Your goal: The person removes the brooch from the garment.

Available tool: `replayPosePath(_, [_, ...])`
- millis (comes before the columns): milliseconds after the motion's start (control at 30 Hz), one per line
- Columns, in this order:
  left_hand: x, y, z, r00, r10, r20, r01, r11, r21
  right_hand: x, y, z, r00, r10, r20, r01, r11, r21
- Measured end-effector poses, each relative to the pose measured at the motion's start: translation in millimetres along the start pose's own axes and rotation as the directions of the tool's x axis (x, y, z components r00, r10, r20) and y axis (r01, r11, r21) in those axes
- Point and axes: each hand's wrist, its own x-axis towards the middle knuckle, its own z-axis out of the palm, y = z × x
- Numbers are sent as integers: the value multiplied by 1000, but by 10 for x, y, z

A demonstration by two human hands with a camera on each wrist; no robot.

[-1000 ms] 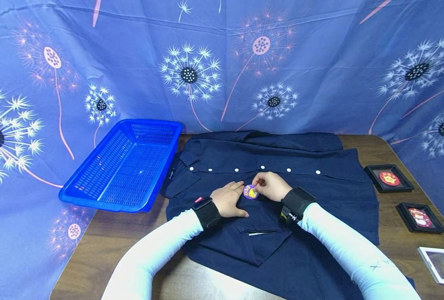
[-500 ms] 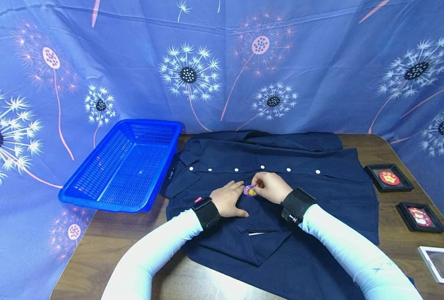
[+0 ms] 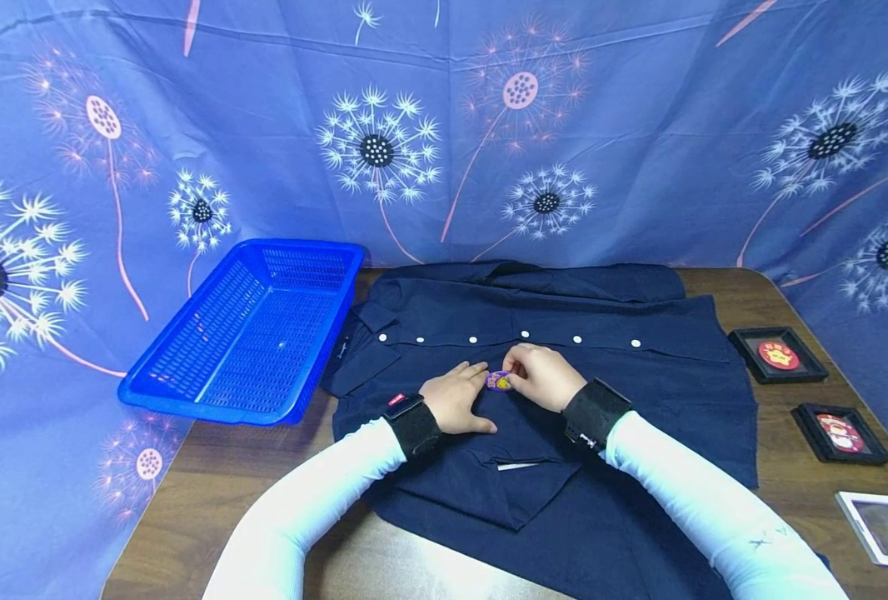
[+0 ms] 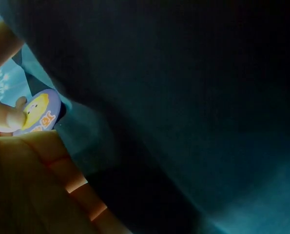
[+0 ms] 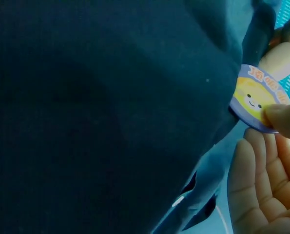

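- We pinch the round badge [image 3: 499,381] in our right hand [image 3: 540,375], on the dark shirt [image 3: 639,375] below its buttons.
- Our left hand [image 3: 455,397] lies flat, pressing the shirt beside the badge.

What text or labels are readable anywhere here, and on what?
Round badge: orange lettering along its rim, too blurred to read.
Two black-framed red emblems: markings too small to read.
Navy shirt: collar label unreadable.
Left wristband: red tag, no legible text.
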Motion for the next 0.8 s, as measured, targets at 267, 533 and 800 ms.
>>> replayPosePath(267, [-15, 0, -10, 1000, -21, -7, 21, 1000, -18, -34, -62, 24, 993, -105, -55, 96, 986, -134])
replayPosePath(533, [-5, -7, 10, 1000, -6, -9, 6, 1000, 12, -69, -84, 88, 981, -178, -79, 159, 967, -199])
replayPosePath(800, [-4, -9, 21, 1000, -14, -8, 14, 1000, 6, -99, -108, 139, 955, -276, -107, 232, 922, -310])
